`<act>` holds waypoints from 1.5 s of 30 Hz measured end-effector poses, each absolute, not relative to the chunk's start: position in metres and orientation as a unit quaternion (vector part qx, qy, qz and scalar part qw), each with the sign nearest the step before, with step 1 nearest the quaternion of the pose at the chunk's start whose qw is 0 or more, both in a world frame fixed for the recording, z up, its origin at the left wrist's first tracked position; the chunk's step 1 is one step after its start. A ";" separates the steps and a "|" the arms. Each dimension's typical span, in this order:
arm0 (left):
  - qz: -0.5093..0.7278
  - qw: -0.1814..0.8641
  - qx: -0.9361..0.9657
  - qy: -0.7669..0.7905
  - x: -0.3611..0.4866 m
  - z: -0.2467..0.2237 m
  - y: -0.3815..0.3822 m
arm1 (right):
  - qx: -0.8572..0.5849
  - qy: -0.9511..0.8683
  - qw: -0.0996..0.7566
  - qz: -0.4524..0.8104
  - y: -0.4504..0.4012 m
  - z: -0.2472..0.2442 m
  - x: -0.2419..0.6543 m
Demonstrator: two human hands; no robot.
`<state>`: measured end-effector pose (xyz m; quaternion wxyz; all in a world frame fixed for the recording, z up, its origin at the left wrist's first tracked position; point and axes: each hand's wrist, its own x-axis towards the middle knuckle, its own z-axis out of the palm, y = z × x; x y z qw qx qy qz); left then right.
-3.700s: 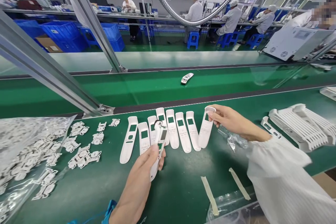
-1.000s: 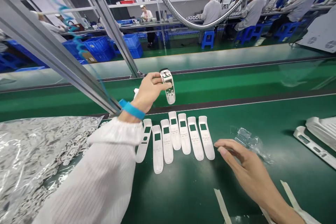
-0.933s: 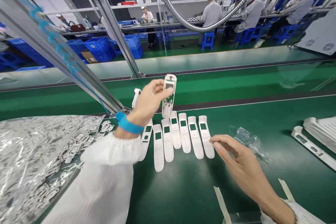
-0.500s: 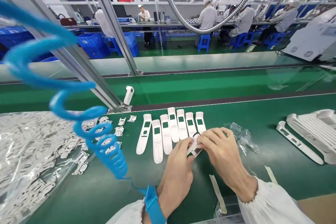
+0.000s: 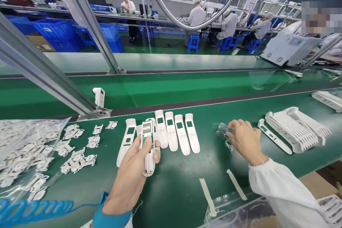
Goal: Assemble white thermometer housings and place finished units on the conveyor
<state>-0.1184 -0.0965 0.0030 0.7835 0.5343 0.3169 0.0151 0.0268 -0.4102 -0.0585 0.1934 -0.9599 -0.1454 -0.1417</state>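
My left hand (image 5: pixel 133 171), with a blue wrist strap, is closed around a white device housing (image 5: pixel 149 160) that shows a display and a green circuit board. Behind it, white shell covers (image 5: pixel 171 130) with square windows lie in a row on the green table; the held housing partly hides some of them. My right hand (image 5: pixel 244 139) has its fingertips pinched on crumpled clear plastic pieces (image 5: pixel 223 131), right of the covers.
A bag of small white parts (image 5: pixel 24 153) lies at left, with loose ones beside it. Stacked white shells (image 5: pixel 296 128) lie at right. A metal post (image 5: pixel 53 67) rises at left. Tape strips (image 5: pixel 207 196) and a blue coiled cord (image 5: pixel 34 210) are near the front. People sit beyond the conveyor.
My hands have separated. The left now holds the housing upright over the covers, and the right has moved to the clear plastic pieces. The view has shifted right, and the cord hangs lower.
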 end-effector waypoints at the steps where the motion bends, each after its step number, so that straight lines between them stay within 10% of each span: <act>1: 0.002 0.779 0.548 0.305 -0.120 0.002 -0.097 | -0.959 -0.156 0.203 -0.122 -0.397 -0.055 0.034; 11: -0.103 0.726 0.600 0.319 -0.127 -0.011 -0.099 | -0.934 -0.204 0.274 0.110 -0.281 -0.048 0.080; 18: -0.083 0.644 0.716 0.254 -0.128 -0.010 -0.110 | -0.760 -0.217 0.530 0.308 -0.341 0.012 0.030; 39: -0.182 0.465 0.865 0.046 -0.141 -0.024 -0.150 | -0.426 -0.037 0.818 0.385 -0.312 -0.017 -0.081; 45: -0.010 0.428 0.897 0.113 -0.150 -0.024 -0.174 | -0.442 -0.006 0.798 0.410 -0.310 -0.006 -0.089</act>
